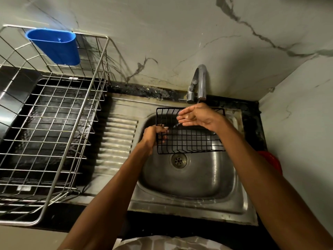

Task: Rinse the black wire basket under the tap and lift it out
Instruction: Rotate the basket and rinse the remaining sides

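A black wire basket (191, 141) is held over the steel sink (191, 181), just below the chrome tap (201, 82). My left hand (153, 135) grips the basket's left edge with curled fingers. My right hand (196, 117) is above the basket's far side, directly under the spout, with fingers straight and wet. A thin stream of water runs over the right hand and drips into the basket.
A large steel dish rack (52, 127) with a blue plastic cup holder (55, 46) stands on the black counter at the left. A ribbed drainboard (117, 141) lies between rack and sink. A red object (270, 159) shows at the sink's right edge. Marble walls enclose the corner.
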